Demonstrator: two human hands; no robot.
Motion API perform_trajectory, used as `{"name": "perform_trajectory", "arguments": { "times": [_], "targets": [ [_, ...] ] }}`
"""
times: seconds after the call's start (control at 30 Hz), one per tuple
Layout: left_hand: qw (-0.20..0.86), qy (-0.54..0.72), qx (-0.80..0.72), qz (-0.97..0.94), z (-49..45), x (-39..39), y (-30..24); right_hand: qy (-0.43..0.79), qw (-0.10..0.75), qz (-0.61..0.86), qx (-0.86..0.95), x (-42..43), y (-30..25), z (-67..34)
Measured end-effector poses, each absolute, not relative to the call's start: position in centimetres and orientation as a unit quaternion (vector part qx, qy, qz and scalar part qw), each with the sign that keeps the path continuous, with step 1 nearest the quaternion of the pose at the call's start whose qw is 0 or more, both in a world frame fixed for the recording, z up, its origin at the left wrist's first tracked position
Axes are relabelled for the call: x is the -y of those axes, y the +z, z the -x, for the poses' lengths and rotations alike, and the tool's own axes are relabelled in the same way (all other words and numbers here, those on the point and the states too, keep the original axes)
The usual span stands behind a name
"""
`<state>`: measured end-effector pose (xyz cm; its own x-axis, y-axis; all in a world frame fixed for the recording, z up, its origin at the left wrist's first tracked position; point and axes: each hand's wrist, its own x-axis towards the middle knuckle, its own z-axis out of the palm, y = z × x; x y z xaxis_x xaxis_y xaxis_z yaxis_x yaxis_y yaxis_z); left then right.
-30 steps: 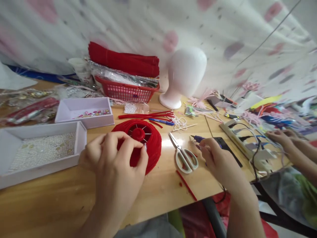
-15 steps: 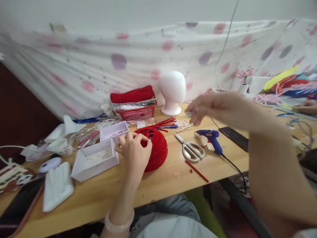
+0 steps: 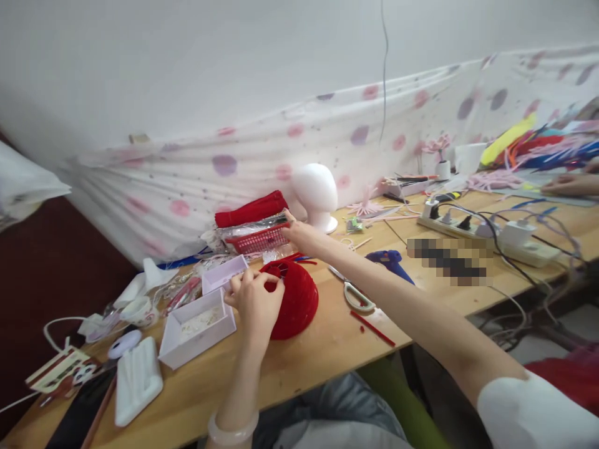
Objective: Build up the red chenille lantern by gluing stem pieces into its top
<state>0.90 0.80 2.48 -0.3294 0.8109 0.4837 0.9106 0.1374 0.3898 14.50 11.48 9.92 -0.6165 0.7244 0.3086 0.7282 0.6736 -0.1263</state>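
My left hand [image 3: 254, 299] rests on the near side of a red fuzzy dome-shaped piece [image 3: 297, 299] on the wooden table, fingers curled and pinching at its top hub. My right hand [image 3: 299, 234] is stretched far across the table to the red plastic basket [image 3: 258, 239], which holds plastic-wrapped packs with a red bundle [image 3: 250, 209] on top. Its fingers touch the basket's right end; whether they grip anything is unclear. Loose red stems [image 3: 299, 255] lie just below that hand.
Two white trays [image 3: 196, 324] of beads sit left of the dome. Scissors [image 3: 355, 296], a blue glue gun [image 3: 388, 259], a white foam head [image 3: 316, 193], a power strip [image 3: 472, 227] with cables. Another person's hand [image 3: 568, 184] works at far right.
My right hand let go of the glue gun, swung up and left over the table, and now reaches the red basket. The view pulled back and up. My left hand stayed on the dome.
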Motion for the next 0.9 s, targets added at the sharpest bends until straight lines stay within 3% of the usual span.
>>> {"name": "perform_trajectory", "arguments": {
  "times": [0.13,0.27,0.67,0.9],
  "targets": [
    [0.076,-0.318,0.75,0.575,-0.9,-0.7,2.6,0.035,0.168,0.423,0.89,-13.0,9.9,-13.8],
    [0.075,-0.322,0.746,0.578,-1.0,-0.5,2.6,0.074,0.228,0.435,0.868,-12.6,8.9,-14.4],
    [0.103,-0.34,0.746,0.563,-1.7,-0.2,2.0,0.317,0.401,0.352,0.784,-12.0,-0.8,-14.1],
    [0.1,-0.353,0.754,0.545,-2.1,-0.2,1.7,0.399,0.417,0.319,0.752,-12.3,-3.1,-14.3]
  ]
}}
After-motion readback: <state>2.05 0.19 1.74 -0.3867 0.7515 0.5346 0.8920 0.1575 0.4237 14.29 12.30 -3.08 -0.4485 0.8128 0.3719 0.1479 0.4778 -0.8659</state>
